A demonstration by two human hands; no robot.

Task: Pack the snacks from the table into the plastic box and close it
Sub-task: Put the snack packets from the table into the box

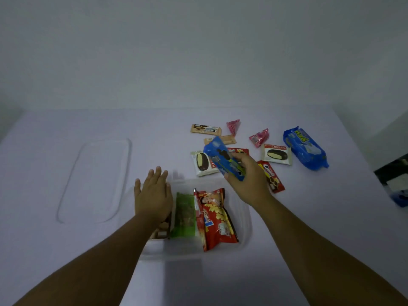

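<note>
plastic box (247, 219) near the table's front edge, open, holding a red packet (217, 219), a green packet (184, 214) and a brown one partly hidden. left hand (153, 195) flat, fingers spread, over the box's left rim. right hand (248, 176) gripping a blue packet (224, 159) above the far right corner. more snacks (277, 153) scattered beyond. clear lid (95, 180) lying well to the left on the table (66, 250).

Brown pack (162, 230): mostly hidden under left hand (152, 195). Red wrapper (239, 150): largely behind blue pack (225, 160). Dark object (395, 180): cut by right edge.
</note>
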